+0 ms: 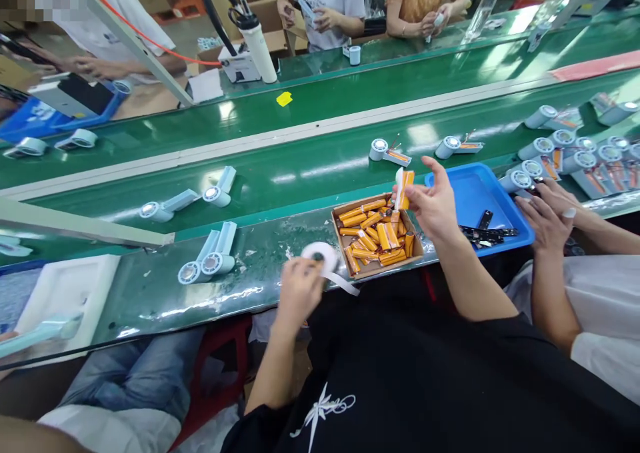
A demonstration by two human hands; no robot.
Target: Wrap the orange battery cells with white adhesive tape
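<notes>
- The right hand (437, 210) held an orange-wrapped battery (408, 185) above the cardboard box (340, 243), with thumb and fingers clamped on it and the index finger raised.
- A white strip (399, 178) stood out along the side of that battery.
- The left hand (299, 290) was at the near side of a roll of white tape (325, 253), its fingers curled against it; blur hid whether they gripped it, so I cannot tell.
- The roll's loose end (345, 284) trailed toward the desk's (270, 260) near edge, just beside the box.
- Many more orange batteries (370, 238) lay jumbled inside the box, on the desk.
- A blue tray (475, 190) sat to the right of the box, with black parts (485, 220) in it.
- A co-worker's hands (550, 216) were at the tray's right side.
- Two light-blue handheld fans (213, 261) lay side by side, left of the roll.
</notes>
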